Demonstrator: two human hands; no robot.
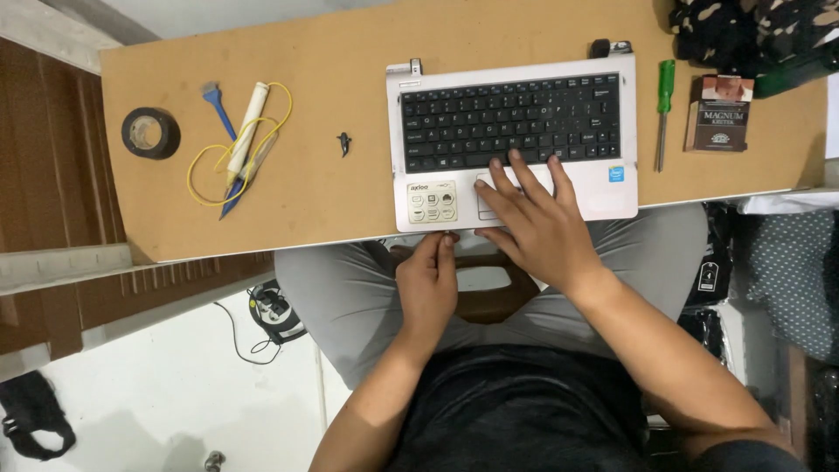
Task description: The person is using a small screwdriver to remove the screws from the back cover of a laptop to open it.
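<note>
On the brown board, you're pressing your flat-open right hand (537, 218) onto the white screenless laptop base (516, 140), left hand (428, 280) pinching its near edge, long axis left-right.

- A brown board table (350, 35) is seen.
- On it are laid: a black tape roll (150, 133), a blue brush (218, 104), a white tool with yellow wire (246, 131), a small black part (344, 142), a white laptop base (511, 140), a green screwdriver (664, 109), a small carton (719, 114).

Brown-and-white box (719, 114) (small, rectangular) beside green screwdriver (664, 109)
</note>
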